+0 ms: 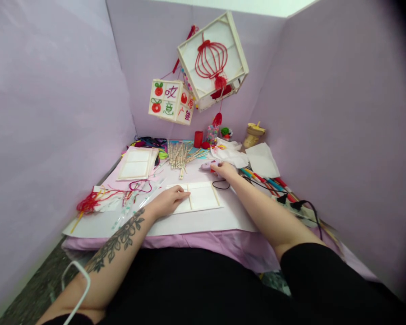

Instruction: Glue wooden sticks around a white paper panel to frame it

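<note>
the covered table (203, 224) bears the framed white panel (203, 197), lying flat near the front edge. the panel is judged light, fragile across its face and stiffer along the bordering strips (216, 194), where it should be held. the left hand (169, 201) rests over its left half, at the middle strip (190, 198); whether it pinches cannot be told. the right hand (225, 170) grasps a purple glue gun (207, 166) beyond the panel, judged rigid, best held at the rear.

Yellow-lidded cup (254, 134) near lilac wall (331, 113)
</note>
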`<state>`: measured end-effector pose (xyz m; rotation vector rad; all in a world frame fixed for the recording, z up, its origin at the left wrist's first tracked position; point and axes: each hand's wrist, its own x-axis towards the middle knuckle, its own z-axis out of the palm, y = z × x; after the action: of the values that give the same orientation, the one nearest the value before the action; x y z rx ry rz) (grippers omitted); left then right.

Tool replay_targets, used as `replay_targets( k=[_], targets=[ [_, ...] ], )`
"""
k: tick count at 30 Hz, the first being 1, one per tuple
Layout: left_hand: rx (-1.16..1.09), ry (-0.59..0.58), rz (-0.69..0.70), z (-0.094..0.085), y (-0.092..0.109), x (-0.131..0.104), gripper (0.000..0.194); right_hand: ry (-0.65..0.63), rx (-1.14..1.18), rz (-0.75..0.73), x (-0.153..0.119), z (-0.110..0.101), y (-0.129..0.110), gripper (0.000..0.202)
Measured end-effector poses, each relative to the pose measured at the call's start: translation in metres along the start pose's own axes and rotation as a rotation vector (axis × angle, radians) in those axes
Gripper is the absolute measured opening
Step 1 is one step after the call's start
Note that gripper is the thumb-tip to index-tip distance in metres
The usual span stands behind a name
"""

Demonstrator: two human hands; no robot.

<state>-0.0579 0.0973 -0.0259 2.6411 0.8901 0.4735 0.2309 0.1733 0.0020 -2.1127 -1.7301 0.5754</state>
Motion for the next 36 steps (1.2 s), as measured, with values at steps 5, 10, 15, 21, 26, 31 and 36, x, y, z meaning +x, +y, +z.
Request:
replay_targets(
  k=[5,10,15,21,26,31,36],
  targets=[
    [-0.025,0.015,0.006,-0.001,-0.001,0.002,0.036,0.159,0.010,-0.005,0.017,0.002,0.014,0.051],
    [-0.044,0.036,-0.038,0.000,-0.001,0.002,0.032,0.284,0.007,-0.109,0.002,0.002,0.019,0.036],
    [-0.053,0.001,-0.155,-0.004,0.005,0.001,0.034,0.165,-0.012,-0.376,-0.040,0.010,0.036,0.019],
    [-0.041,-0.030,-0.210,-0.013,0.007,-0.003,0.040,0.312,-0.166,-0.470,-0.063,0.022,0.047,0.019],
    [0.047,0.037,-0.104,-0.011,0.005,-0.005,0.033,0.243,0.086,-0.834,-0.100,0.037,0.019,0.031],
    [0.106,0.026,-0.068,-0.010,0.010,-0.004,0.029,0.078,0.090,-1.024,-0.131,0.050,0.000,0.030],
    [0.133,0.001,-0.055,-0.010,0.015,-0.002,0.028,0.006,-0.021,-1.036,-0.133,0.054,0.000,0.030]
  ],
)
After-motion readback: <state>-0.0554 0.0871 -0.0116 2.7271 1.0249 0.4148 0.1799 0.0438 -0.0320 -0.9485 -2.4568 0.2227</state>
